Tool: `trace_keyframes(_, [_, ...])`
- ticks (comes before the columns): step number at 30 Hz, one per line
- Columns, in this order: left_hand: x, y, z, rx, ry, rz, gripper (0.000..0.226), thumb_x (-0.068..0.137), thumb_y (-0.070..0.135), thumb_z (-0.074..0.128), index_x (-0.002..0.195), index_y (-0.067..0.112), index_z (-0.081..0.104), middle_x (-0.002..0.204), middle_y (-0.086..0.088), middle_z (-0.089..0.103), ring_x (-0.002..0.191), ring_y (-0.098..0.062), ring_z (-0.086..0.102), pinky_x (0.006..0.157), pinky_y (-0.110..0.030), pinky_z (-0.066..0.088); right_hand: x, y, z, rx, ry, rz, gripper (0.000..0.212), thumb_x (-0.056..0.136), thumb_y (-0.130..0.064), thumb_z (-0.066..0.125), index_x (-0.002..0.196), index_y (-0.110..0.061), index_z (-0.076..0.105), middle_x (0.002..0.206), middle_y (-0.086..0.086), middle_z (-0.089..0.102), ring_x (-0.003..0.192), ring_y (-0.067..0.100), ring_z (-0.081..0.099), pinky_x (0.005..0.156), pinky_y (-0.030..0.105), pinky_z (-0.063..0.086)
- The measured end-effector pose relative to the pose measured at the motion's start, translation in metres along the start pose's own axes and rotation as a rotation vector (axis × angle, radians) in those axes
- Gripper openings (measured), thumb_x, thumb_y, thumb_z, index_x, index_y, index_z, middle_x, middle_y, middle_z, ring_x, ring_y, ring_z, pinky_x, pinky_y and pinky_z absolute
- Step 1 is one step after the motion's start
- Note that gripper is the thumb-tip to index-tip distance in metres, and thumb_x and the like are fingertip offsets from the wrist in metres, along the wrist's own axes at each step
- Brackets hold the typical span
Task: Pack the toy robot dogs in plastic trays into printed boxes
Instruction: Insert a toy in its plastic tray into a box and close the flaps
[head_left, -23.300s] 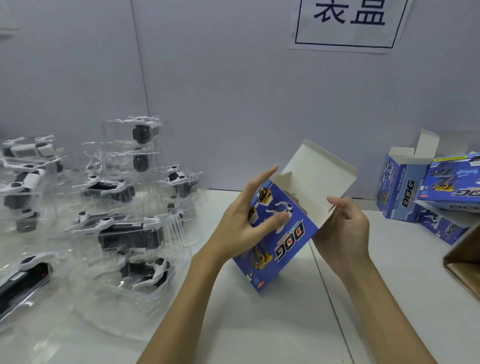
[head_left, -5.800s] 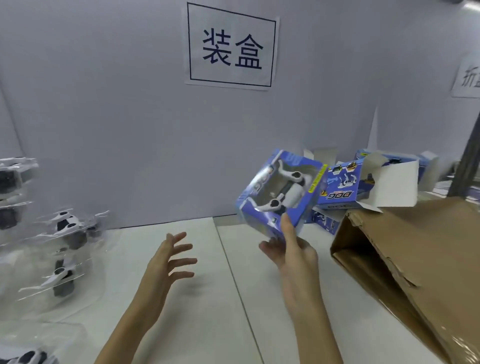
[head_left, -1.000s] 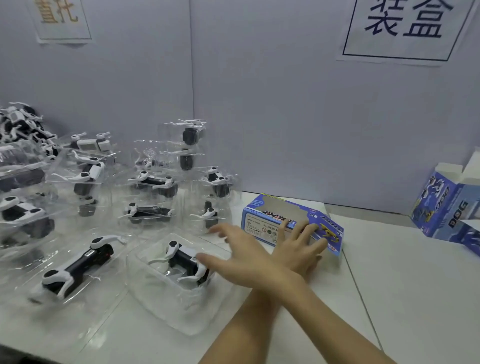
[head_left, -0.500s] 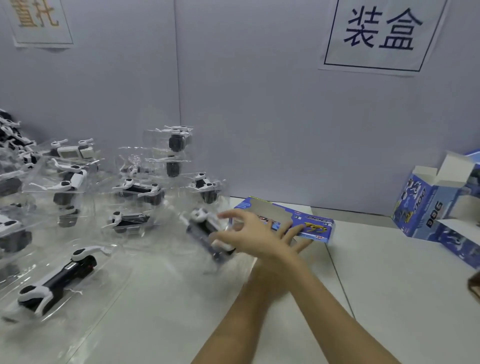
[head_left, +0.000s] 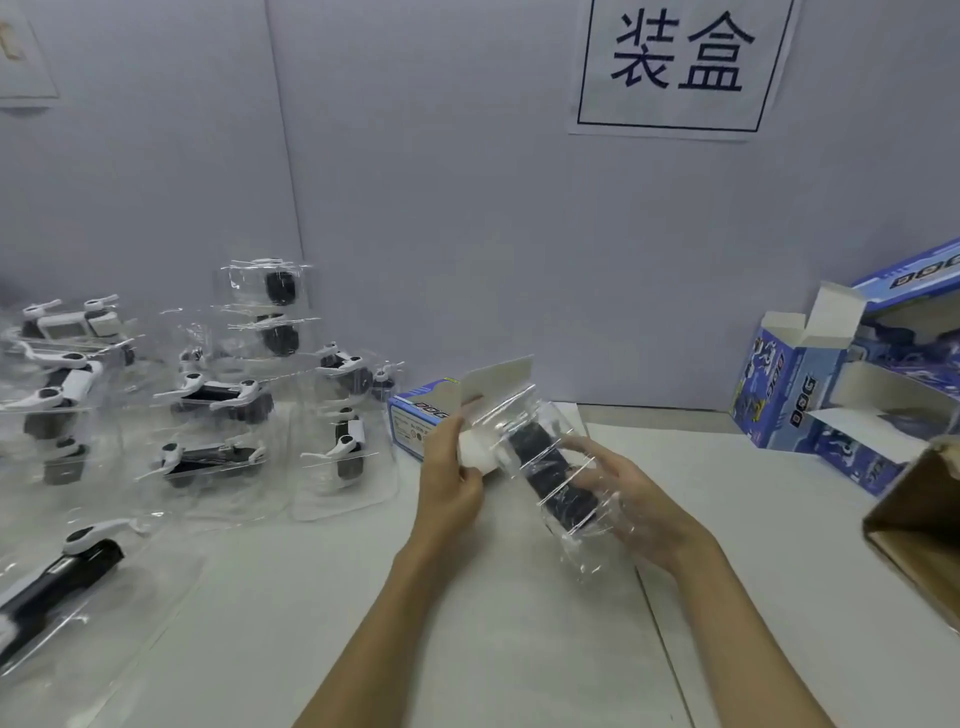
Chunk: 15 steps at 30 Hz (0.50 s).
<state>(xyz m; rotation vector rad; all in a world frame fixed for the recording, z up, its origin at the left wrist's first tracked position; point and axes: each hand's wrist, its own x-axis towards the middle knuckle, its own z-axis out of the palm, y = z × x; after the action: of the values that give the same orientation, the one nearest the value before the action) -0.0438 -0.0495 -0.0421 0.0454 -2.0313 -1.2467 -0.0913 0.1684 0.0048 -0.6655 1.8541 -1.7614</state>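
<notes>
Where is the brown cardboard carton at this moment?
In the head view, the brown cardboard carton is at the right edge of the table, in front of the open blue boxes.

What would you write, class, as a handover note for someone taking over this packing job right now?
Left hand holds the open end of the blue box lying on the table.
Right hand has its grip on a clear tray with a toy dog, aimed at that opening.
Done: tray picked up, not yet inside.
Left: slide it in, close the flap; many trays wait at left.
</notes>
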Motion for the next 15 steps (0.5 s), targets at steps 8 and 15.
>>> trace_keyframes(8, [0.000,0.005,-0.021,-0.073,-0.198,0.027,0.080,0.079,-0.013,0.064,0.147,0.028,0.054,0.151,0.023,0.051,0.146,-0.003,0.039,0.122,-0.030,0.033,0.002,0.009,-0.019,-0.297,0.132,0.045,0.041,0.090,-0.020,0.079,0.127,-0.035,0.069,0.102,0.014,0.076,0.088,0.018,0.071,0.075,0.027,0.051])
trace_keyframes(15, [0.005,0.002,-0.027,0.152,-0.405,0.153,0.100,0.071,-0.023,0.041,0.152,0.037,0.043,0.158,0.019,0.042,0.150,-0.006,0.033,0.119,-0.017,0.025,0.010,0.010,-0.034,-0.466,0.314,0.044,0.049,0.081,-0.018,0.082,0.126,-0.033,0.068,0.087,0.007,0.069,0.074,0.016,0.063,0.069,0.025,0.050])
